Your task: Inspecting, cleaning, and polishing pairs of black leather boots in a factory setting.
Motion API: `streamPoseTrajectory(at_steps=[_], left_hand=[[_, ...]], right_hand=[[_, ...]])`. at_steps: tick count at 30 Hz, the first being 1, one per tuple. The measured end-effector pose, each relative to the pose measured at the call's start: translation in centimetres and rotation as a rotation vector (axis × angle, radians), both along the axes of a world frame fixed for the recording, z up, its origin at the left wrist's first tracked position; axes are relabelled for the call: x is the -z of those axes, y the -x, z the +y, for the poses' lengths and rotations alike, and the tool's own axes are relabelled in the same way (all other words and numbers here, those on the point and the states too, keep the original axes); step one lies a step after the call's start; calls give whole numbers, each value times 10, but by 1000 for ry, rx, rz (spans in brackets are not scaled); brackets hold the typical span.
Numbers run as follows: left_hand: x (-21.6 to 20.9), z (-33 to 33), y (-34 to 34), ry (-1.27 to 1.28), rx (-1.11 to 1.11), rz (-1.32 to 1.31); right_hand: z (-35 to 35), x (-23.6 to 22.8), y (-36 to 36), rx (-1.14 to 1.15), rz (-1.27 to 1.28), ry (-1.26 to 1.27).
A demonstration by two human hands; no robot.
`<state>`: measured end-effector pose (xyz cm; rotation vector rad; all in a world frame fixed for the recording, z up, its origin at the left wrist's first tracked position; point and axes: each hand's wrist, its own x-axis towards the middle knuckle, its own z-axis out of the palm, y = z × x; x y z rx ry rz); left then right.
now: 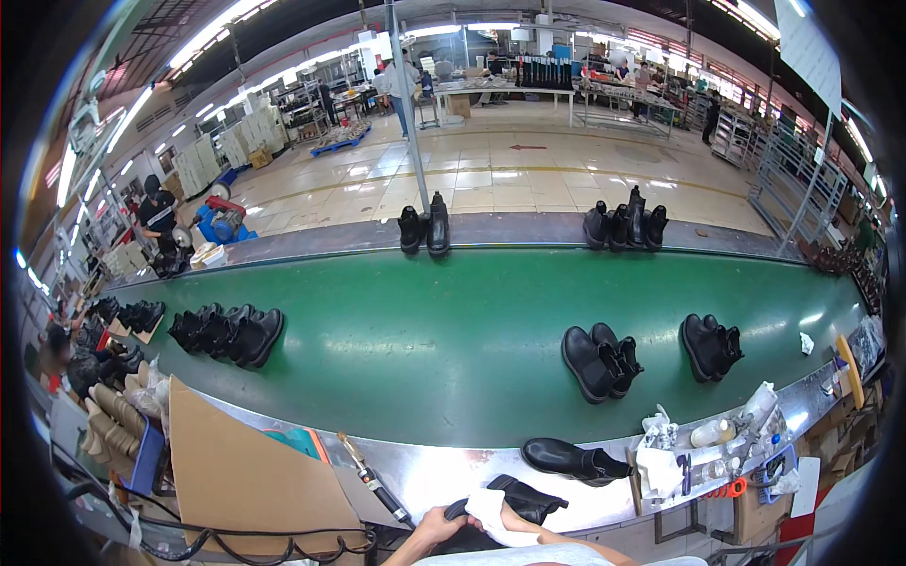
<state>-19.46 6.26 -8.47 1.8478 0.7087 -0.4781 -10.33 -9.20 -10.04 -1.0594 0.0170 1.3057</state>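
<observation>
At the lower edge, my left hand [436, 526] is closed round a black boot [457, 510], most of which is hidden by my hands and the cloth. My right hand [515, 524] grips a white cloth [487, 512] that lies against this boot. Just beyond them, a second black boot [534, 500] rests on the metal ledge [425, 461]. Another black boot [573, 460] lies farther off to the right, its toe toward the left.
A green conveyor belt [425, 349] carries several black boots [604, 362]. On the ledge sit a long tool with a brass-coloured tip [376, 481], crumpled white paper [658, 468] and plastic bottles [713, 433]. Cardboard [247, 476] stands left; people work in the background.
</observation>
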Motion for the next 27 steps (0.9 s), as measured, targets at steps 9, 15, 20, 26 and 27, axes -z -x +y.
streamPoseTrajectory(at_steps=[9,15,20,26,27], left_hand=[[-22,17,-43,-258,60,91],[-82,16,-101,-552,145,-81],[-65,27,-136,-664,131,-128],[-51,54,-150,-643,223,-102],[-55,46,-161,-644,263,-103]], right_hand=[[-62,-95,-39,83,-228,-79],[-144,-198,-34,388,-1228,79],[-222,-223,-5,912,-1559,578],[-288,-231,5,989,-1496,976],[-303,-226,4,944,-1481,1025]])
